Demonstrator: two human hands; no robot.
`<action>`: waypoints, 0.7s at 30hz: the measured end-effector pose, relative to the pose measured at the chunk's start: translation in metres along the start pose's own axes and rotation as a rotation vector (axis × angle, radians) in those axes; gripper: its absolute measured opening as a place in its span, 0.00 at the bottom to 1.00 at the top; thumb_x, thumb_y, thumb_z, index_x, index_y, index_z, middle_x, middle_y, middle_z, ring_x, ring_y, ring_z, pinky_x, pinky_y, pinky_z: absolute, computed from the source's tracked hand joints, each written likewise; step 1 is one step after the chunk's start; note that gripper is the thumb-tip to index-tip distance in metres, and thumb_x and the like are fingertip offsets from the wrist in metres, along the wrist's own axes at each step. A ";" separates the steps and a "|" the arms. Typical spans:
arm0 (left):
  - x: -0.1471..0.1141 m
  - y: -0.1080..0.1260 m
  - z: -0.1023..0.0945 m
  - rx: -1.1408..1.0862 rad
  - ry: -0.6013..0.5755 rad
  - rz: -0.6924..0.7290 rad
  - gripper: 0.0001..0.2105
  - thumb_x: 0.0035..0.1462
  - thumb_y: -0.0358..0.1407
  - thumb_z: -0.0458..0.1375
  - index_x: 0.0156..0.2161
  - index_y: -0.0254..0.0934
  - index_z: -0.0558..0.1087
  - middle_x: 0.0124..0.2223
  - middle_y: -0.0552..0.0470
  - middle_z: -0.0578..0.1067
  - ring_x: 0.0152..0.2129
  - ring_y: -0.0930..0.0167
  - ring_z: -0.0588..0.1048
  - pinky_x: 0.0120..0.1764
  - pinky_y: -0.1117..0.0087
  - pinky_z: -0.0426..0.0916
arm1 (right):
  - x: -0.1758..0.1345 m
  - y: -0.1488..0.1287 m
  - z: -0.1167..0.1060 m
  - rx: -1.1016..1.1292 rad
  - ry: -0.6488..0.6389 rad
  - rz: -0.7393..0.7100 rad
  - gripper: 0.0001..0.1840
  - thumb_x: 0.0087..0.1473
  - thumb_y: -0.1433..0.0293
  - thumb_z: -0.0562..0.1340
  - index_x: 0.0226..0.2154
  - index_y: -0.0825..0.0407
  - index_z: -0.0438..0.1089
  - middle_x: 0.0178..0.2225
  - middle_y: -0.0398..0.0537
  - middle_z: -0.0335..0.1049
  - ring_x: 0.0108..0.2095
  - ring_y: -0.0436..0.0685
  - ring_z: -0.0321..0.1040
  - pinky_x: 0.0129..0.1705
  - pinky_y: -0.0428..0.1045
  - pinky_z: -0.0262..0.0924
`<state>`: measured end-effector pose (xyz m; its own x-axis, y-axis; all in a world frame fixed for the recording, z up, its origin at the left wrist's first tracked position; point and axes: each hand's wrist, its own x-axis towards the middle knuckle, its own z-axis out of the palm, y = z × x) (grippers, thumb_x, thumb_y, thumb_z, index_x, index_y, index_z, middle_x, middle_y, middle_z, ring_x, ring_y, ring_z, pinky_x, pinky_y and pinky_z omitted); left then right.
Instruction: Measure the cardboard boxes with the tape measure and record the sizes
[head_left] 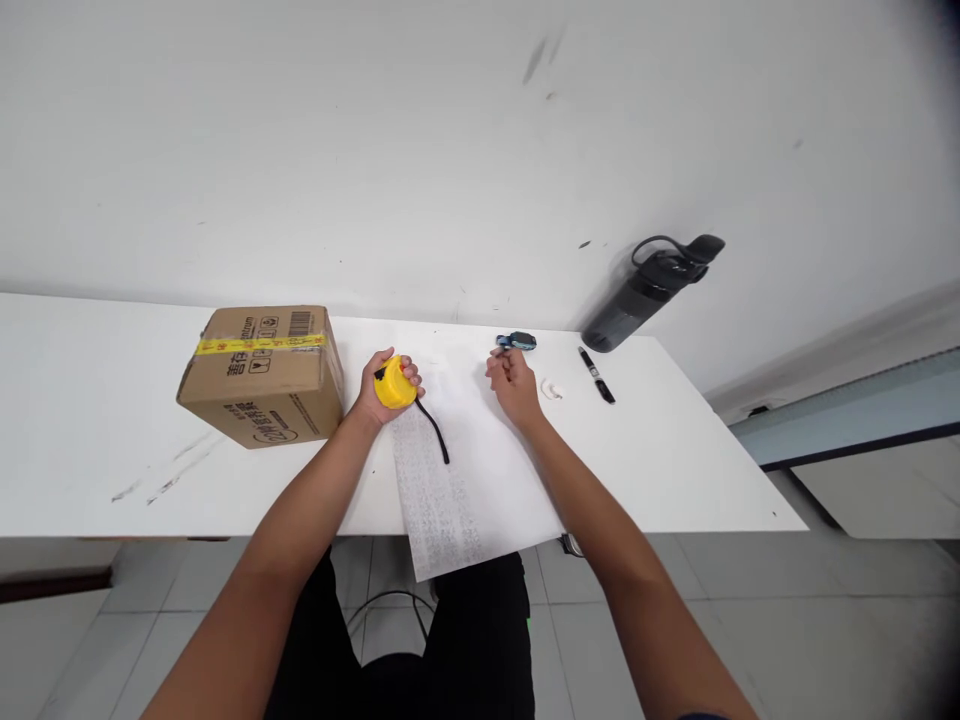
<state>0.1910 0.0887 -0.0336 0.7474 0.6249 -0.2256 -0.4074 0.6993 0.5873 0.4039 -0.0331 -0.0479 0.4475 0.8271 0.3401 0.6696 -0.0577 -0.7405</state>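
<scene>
Hanging over the near edge of the white table (675,470), above a pair of dark-trousered legs (480,640), a sheet of paper (487,480) runs back between the two forearms, with faint rows of marks along its left side. A black strap (435,430) trails over the sheet toward the near edge, coming from a yellow tape measure (395,386). That tape measure sits in the left hand (369,392), gripped with the thumb on one side and the fingers wrapped round the other, above the sheet's far left part; the right hand (514,387) is well apart from it, across the paper. Just left of the left hand stands a cardboard box (259,385), a strip of yellow tape (255,345) across its top.

The right hand has its fingers curled in; whether they pinch anything cannot be told. To its right lie a small white loop (552,389) and, farther over, a black pen (596,375). Just beyond its fingertips is a small blue-and-black object (521,341), contact unclear. Behind the pen, a dark bottle (634,305) stands near the scuffed white wall (412,150).
</scene>
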 end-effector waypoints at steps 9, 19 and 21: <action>0.000 0.000 -0.001 -0.093 -0.201 -0.114 0.22 0.65 0.42 0.45 0.25 0.33 0.70 0.22 0.51 0.66 0.19 0.69 0.70 0.26 0.65 0.70 | -0.017 -0.017 0.028 0.426 -0.284 0.114 0.29 0.60 0.42 0.52 0.27 0.49 0.68 0.21 0.42 0.66 0.22 0.51 0.57 0.26 0.48 0.53; 0.002 -0.001 0.001 -0.094 -0.172 -0.108 0.20 0.64 0.43 0.46 0.25 0.34 0.70 0.21 0.50 0.68 0.19 0.69 0.71 0.27 0.65 0.70 | -0.015 -0.018 0.028 0.294 -0.252 0.121 0.21 0.55 0.54 0.60 0.19 0.50 0.67 0.18 0.40 0.60 0.23 0.51 0.57 0.28 0.48 0.53; 0.002 -0.001 0.001 -0.099 -0.169 -0.105 0.20 0.64 0.43 0.47 0.25 0.34 0.70 0.21 0.51 0.68 0.19 0.69 0.71 0.27 0.65 0.70 | -0.015 -0.018 0.027 0.296 -0.241 0.122 0.21 0.55 0.55 0.60 0.19 0.50 0.68 0.19 0.40 0.60 0.24 0.51 0.57 0.29 0.48 0.53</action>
<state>0.1940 0.0889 -0.0337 0.8626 0.4852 -0.1433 -0.3656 0.7935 0.4864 0.3689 -0.0293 -0.0555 0.3376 0.9337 0.1196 0.4048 -0.0293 -0.9139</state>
